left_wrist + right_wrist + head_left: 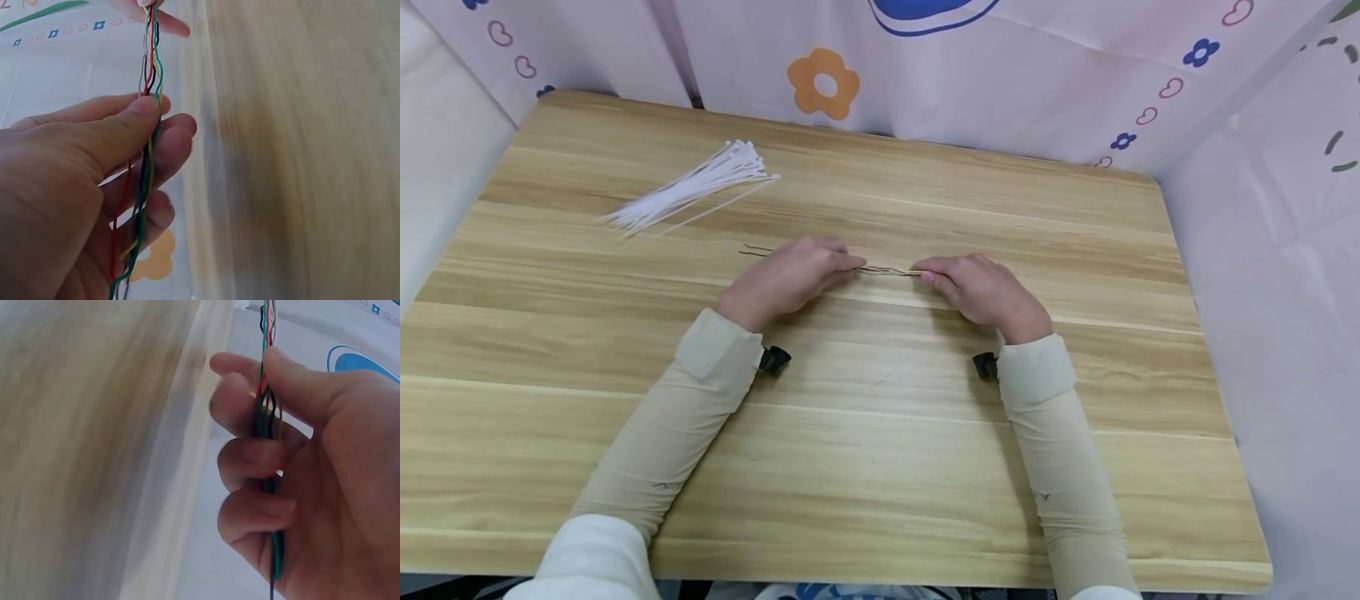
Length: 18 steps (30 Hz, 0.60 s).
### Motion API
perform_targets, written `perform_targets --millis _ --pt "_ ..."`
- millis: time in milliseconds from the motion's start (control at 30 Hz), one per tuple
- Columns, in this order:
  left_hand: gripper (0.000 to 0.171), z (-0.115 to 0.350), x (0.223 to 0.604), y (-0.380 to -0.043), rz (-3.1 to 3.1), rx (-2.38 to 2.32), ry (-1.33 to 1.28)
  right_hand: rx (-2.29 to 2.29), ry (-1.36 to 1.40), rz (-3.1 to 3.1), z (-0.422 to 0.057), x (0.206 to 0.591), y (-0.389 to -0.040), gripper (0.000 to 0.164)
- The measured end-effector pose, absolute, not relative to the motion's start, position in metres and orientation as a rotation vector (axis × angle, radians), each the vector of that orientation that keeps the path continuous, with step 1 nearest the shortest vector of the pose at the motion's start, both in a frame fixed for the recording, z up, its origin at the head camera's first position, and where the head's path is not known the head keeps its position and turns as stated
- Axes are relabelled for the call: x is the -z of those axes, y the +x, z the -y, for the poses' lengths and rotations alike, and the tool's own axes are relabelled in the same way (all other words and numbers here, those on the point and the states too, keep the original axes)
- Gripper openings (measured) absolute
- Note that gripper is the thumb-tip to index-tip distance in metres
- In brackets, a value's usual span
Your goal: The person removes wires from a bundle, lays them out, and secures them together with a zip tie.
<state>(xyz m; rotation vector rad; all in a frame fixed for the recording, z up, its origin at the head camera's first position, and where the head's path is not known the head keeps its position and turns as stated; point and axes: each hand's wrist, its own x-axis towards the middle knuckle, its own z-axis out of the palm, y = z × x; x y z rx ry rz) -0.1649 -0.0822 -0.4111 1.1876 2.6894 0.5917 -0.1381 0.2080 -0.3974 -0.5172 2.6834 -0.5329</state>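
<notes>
A thin bundle of coloured wires stretches between both hands above the middle of the table. Red, green, black, grey and yellowish strands show in the left wrist view, running loosely side by side. My left hand pinches the wires between thumb and index finger, and their loose ends stick out past it to the left. With thumb and forefinger, my right hand grips the other end of the bundle; its remaining fingers curl round the wires in the right wrist view.
A fanned pile of white cable ties lies at the back left of the wooden table. One tie sits slightly apart from the pile. A printed white cloth hangs behind the table's far edge.
</notes>
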Motion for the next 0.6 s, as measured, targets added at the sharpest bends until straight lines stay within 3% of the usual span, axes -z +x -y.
perform_targets --millis 267,600 --pt "0.02 0.0807 0.4177 -0.165 -2.771 -0.554 1.238 0.613 -0.55 -2.685 -0.2142 0.3983 -0.1391 0.039" --pt "0.014 0.0766 0.4168 -0.1615 -2.913 -0.383 1.167 0.514 -0.517 -2.778 -0.2122 0.4029 -0.1394 0.022"
